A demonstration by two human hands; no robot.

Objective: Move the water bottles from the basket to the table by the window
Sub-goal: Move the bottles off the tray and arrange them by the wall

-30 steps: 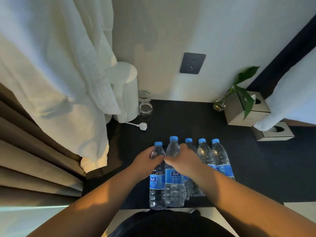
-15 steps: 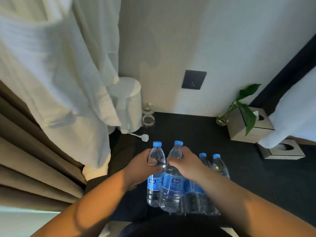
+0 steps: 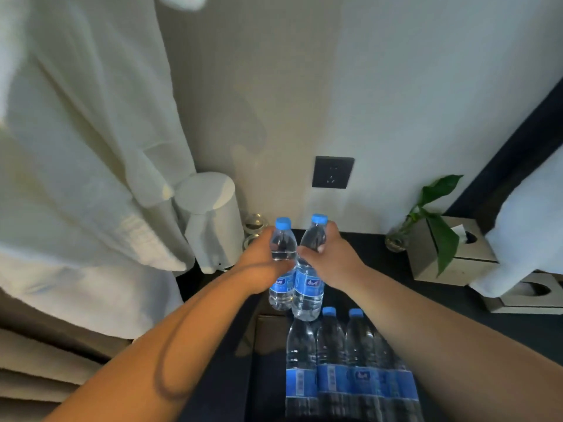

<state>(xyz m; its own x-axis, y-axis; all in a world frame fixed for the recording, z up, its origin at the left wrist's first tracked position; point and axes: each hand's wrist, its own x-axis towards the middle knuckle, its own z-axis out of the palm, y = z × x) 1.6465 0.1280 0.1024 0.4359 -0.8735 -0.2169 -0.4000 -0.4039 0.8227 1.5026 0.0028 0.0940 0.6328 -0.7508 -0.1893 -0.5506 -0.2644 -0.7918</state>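
Note:
Two clear water bottles with blue caps and blue labels are lifted side by side above the dark table (image 3: 380, 269). My left hand (image 3: 262, 263) grips the left bottle (image 3: 282, 248) around its upper body. My right hand (image 3: 332, 257) grips the right bottle (image 3: 309, 287) near its shoulder. Below them several more bottles (image 3: 332, 354) stand in a row at the near edge, partly behind my right forearm. No basket is visible.
A white kettle (image 3: 210, 220) and stacked glasses (image 3: 255, 226) stand at the back left by white hanging cloth (image 3: 85, 166). A wall socket (image 3: 332, 172), a plant in a glass vase (image 3: 426, 214) and two tissue boxes (image 3: 457, 254) sit at the right.
Both hands have lifted their bottles up out of the row and carried them away from me toward the wall. The remaining bottles stay in place.

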